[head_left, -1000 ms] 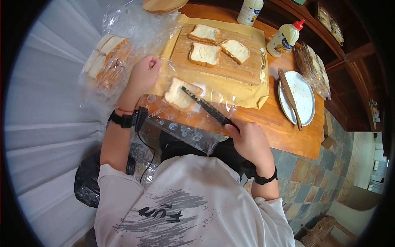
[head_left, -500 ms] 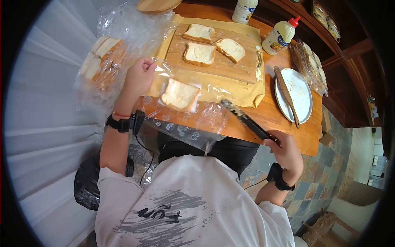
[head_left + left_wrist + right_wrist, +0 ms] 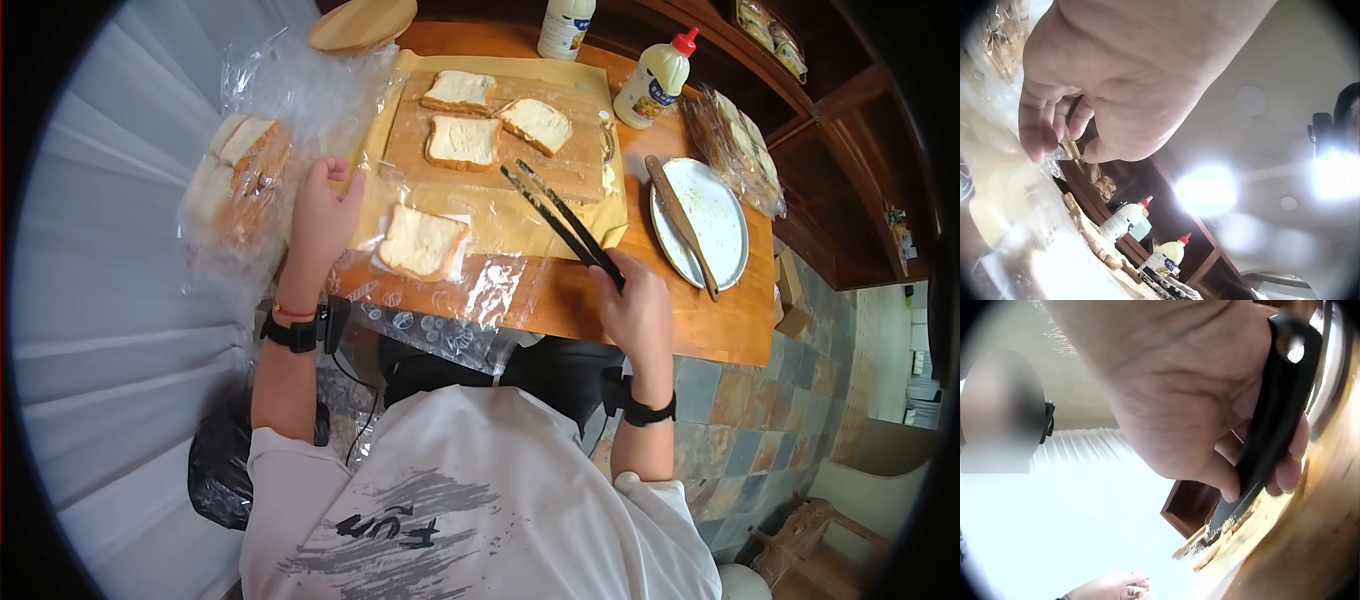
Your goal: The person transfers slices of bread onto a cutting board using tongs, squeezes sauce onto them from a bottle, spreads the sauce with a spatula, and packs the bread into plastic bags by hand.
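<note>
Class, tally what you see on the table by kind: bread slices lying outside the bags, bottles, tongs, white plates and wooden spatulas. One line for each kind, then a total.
Bread slices: 4
Bottles: 2
Tongs: 1
White plate: 1
Wooden spatula: 1
Total: 9

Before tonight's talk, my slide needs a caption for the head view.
Right hand gripping black tongs; three bread slices on a wooden board, a fourth slice in front.
</note>
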